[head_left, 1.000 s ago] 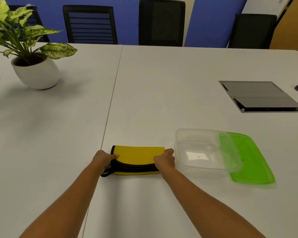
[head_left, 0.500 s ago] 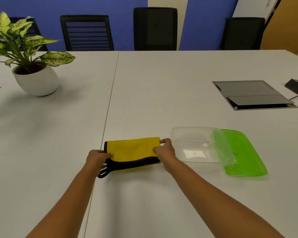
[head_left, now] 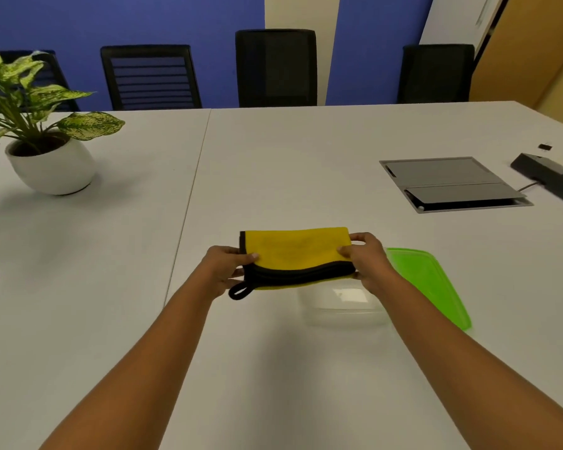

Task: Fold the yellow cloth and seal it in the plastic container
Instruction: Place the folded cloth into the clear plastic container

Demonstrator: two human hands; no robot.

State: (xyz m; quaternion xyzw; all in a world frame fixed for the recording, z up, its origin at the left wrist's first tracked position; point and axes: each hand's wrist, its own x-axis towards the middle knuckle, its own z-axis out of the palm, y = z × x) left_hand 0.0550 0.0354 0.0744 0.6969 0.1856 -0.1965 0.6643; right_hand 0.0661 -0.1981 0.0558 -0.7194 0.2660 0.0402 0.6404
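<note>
The cloth (head_left: 293, 251) and the right hand (head_left: 369, 261) cover the far part of the container (head_left: 342, 306); the rest is blurred, its rim hard to trace. The right arm hides the left edge of the lid (head_left: 429, 280). The fingers (head_left: 359, 237) of that hand and of the left hand (head_left: 223, 269) pass under the cloth, tips unseen. The left edge cuts off the plant (head_left: 23, 92), the right edge a dark device (head_left: 553, 177). A black thing (head_left: 545, 146) beyond it is too small to tell.

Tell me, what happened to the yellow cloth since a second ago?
The folded yellow cloth lay on the table. Now the left hand and right hand, still gripping its ends, have lifted it and carried it rightward, partly over the clear container. The container, the green lid and the potted plant stayed put.
</note>
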